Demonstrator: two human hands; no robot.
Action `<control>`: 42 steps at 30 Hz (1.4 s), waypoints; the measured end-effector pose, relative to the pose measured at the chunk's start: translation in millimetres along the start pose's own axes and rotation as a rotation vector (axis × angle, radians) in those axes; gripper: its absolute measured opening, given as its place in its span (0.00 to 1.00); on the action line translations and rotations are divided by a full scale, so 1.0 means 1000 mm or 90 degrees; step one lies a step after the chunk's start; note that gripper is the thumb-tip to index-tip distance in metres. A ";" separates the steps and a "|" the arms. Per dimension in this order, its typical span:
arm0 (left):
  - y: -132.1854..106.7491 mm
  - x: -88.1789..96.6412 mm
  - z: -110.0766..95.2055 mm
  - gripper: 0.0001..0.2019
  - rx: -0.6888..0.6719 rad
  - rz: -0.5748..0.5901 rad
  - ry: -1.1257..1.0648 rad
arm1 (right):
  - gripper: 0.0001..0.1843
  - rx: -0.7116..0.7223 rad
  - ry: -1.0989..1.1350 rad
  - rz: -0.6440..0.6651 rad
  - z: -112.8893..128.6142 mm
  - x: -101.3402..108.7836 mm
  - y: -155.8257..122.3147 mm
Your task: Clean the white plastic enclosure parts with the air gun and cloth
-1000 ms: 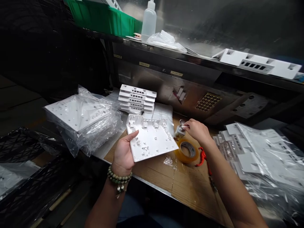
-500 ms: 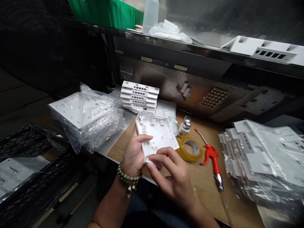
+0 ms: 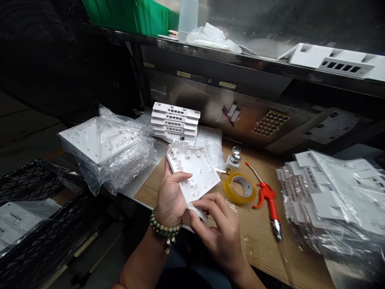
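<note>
My left hand [image 3: 172, 196] is closed on a white plastic housing [image 3: 200, 176], thumb over its inner face. The housing is tilted, with posts and ribs showing inside. At its near corner my right hand [image 3: 221, 224] pinches a small white cloth [image 3: 198, 211] between thumb and fingers, against the edge. Part of the cloth is hidden by the fingers. Right of the housing lie a roll of yellowish clear tape [image 3: 228, 188] and a red air blow gun [image 3: 270, 200]. A pump dispenser bottle [image 3: 233, 160] stands behind the tape.
Stacked white housings [image 3: 176, 120] stand at the back. Plastic-wrapped housings [image 3: 102, 140] lie at left, more wrapped housings [image 3: 337, 192] at right. Above runs a metal shelf [image 3: 255, 62] with a green bin [image 3: 129, 16]. A black crate [image 3: 33, 172] is at lower left.
The housing has shifted slightly left and tipped in my left hand. My right hand has moved a little downward with the cloth, of which more shows now. The camera view has shifted slightly.
</note>
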State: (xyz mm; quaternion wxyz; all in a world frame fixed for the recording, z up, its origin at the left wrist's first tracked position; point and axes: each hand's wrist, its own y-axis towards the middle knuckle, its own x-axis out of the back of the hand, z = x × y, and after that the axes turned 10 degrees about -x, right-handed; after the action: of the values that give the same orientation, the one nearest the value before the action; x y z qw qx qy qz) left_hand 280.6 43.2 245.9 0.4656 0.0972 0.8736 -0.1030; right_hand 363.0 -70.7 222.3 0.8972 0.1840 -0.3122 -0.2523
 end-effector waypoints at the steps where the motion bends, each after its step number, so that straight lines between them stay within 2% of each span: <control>1: 0.000 0.000 0.000 0.54 0.002 -0.001 -0.004 | 0.07 -0.009 0.001 0.004 -0.001 0.001 0.000; 7: -0.003 -0.001 0.001 0.54 0.032 0.006 -0.019 | 0.07 -0.016 0.030 0.011 0.004 -0.003 -0.003; 9: -0.003 0.004 0.000 0.55 0.030 -0.002 -0.017 | 0.07 -0.008 0.012 0.026 0.000 -0.002 -0.003; 11: 0.001 0.016 -0.006 0.55 0.038 -0.009 -0.008 | 0.07 -0.027 -0.003 0.031 -0.012 0.007 -0.003; 13: 0.007 0.035 -0.018 0.55 0.069 0.010 -0.008 | 0.07 -0.065 -0.015 -0.025 -0.031 0.025 -0.003; 17: 0.017 0.072 -0.043 0.52 0.153 0.141 -0.115 | 0.04 -0.138 -0.084 -0.226 -0.064 0.065 -0.005; 20: 0.014 0.083 -0.052 0.48 0.209 0.181 -0.213 | 0.04 -0.140 -0.103 -0.241 -0.070 0.074 -0.005; 23: 0.006 0.082 -0.053 0.48 0.220 0.131 -0.167 | 0.05 -0.121 -0.088 -0.195 -0.067 0.068 -0.004; 26: 0.002 0.084 -0.052 0.51 0.183 0.060 -0.065 | 0.05 -0.113 -0.086 -0.183 -0.063 0.063 -0.004; 28: 0.004 0.089 -0.051 0.54 0.161 0.075 -0.028 | 0.06 -0.102 -0.090 -0.179 -0.062 0.063 -0.006; 32: 0.009 0.102 -0.048 0.54 0.201 0.141 -0.070 | 0.06 -0.086 -0.097 -0.159 -0.069 0.066 -0.012; 35: 0.008 0.107 -0.047 0.55 0.201 0.134 -0.079 | 0.05 -0.102 -0.121 -0.150 -0.080 0.072 -0.011; 38: 0.003 0.113 -0.048 0.56 0.193 0.099 -0.011 | 0.05 -0.141 -0.132 -0.210 -0.081 0.084 0.003; 40: 0.000 0.121 -0.049 0.58 0.199 0.092 0.018 | 0.04 -0.147 -0.105 -0.264 -0.072 0.089 0.016; 42: -0.004 0.132 -0.047 0.58 0.218 0.080 0.028 | 0.04 -0.118 -0.068 -0.282 -0.058 0.089 0.030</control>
State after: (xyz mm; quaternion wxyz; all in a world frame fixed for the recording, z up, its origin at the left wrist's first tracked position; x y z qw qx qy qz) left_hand 169.8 62.3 161.6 0.4284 0.2318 0.8456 -0.2185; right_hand 471.3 -87.0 235.9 0.8155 0.1516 -0.2866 -0.4794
